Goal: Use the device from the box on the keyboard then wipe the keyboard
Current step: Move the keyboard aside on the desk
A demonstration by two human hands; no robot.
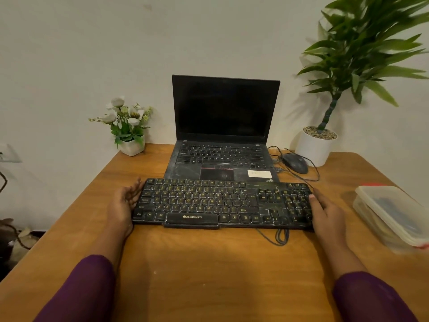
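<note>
Evidently the person is squaring the keyboard point(222, 203), the left hand point(123, 203) loosely spread against one end, the right hand point(325, 210) thumb-on-top, its grip unclear; pushing evenly seems wisest.

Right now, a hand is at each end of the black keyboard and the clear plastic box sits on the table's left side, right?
No: the head view shows the clear plastic box on the right side of the wooden table. The left hand and right hand flank the black keyboard.

box point(392, 212): contents blurred, right end cut off | left hand point(121, 205): fingers blurred | right hand point(327, 214): most fingers hidden at keyboard point(209, 201)
</note>
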